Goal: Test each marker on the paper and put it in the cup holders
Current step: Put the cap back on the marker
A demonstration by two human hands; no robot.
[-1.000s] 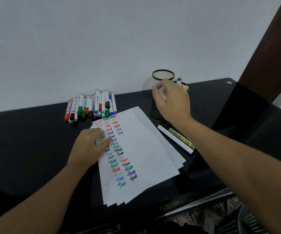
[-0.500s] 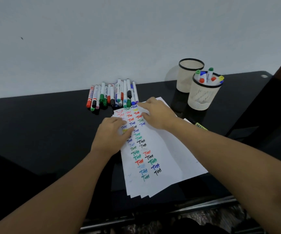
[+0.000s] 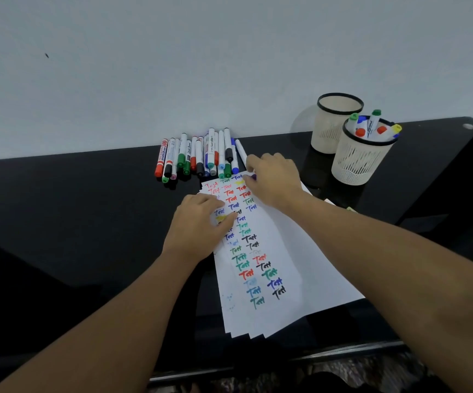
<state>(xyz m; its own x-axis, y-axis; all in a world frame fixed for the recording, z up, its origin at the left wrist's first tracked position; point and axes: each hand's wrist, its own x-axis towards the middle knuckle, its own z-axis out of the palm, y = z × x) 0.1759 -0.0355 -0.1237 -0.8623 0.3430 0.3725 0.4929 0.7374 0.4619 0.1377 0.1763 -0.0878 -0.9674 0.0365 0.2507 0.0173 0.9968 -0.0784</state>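
Note:
A fanned stack of white paper [image 3: 286,251] covered in coloured "Test" marks lies on the black table. My left hand [image 3: 198,225] rests flat on its upper left part, holding nothing. My right hand [image 3: 275,180] is at the paper's top edge, fingers closed around a white marker [image 3: 240,148] with a purple cap at the right end of the marker row [image 3: 198,157]. The row holds several capped markers by the wall. Two cream mesh cup holders stand at the right: the back one [image 3: 329,131] looks empty, the front one [image 3: 357,165] holds several markers.
The white wall runs right behind the marker row and cups. A bit of another marker [image 3: 350,209] peeks out beyond my right forearm. The table's front edge [image 3: 343,353] is close below the paper, and a dark upright panel [image 3: 456,171] is at the right.
My right hand left the cup holders, swung left to the top of the paper and closed on the rightmost marker of the row. My left hand stayed on the paper.

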